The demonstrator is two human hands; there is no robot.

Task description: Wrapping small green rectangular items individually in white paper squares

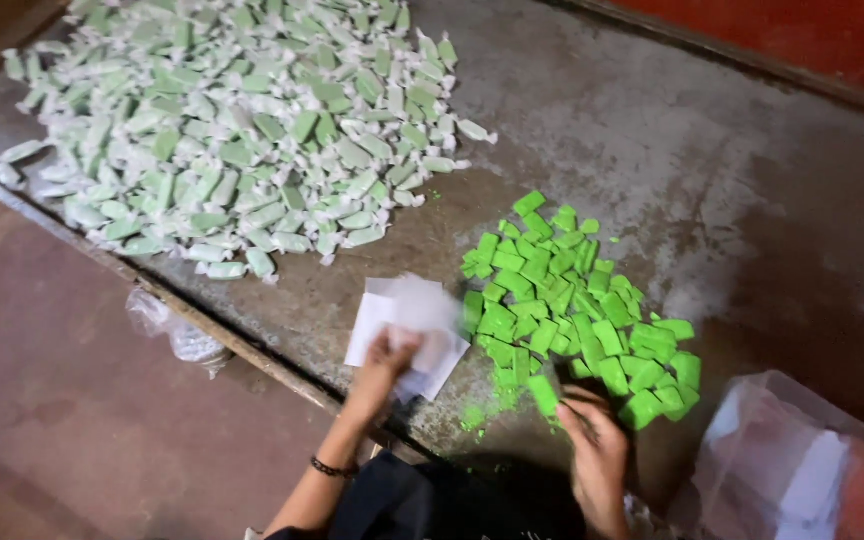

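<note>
— Biggest first? Grey worn surface (652,130), filling most of the view, red-brown floor (72,420) at eight o'clock below its edge.

— And on it? At eleven o'clock, a wide heap of wrapped pieces (242,130), pale green in white twisted paper. Near centre, toward five o'clock, a smaller pile of bright green blocks (572,300), unwrapped, with green crumbs (482,410) at its near edge.

— Further right? Clear plastic bag (792,460) at four o'clock, well apart from the big heap, close to the green pile.

— Papers? Small stack of white paper squares (402,320) just beside the green pile, on its nine o'clock side.

— Hands? Left hand (384,365) resting on the paper squares, fingers bent down onto the top sheet, dark band (332,468) on the wrist. Right hand (592,440) at six o'clock of the green pile, fingers pinched on one green block (542,393) at the pile's near edge.
</note>
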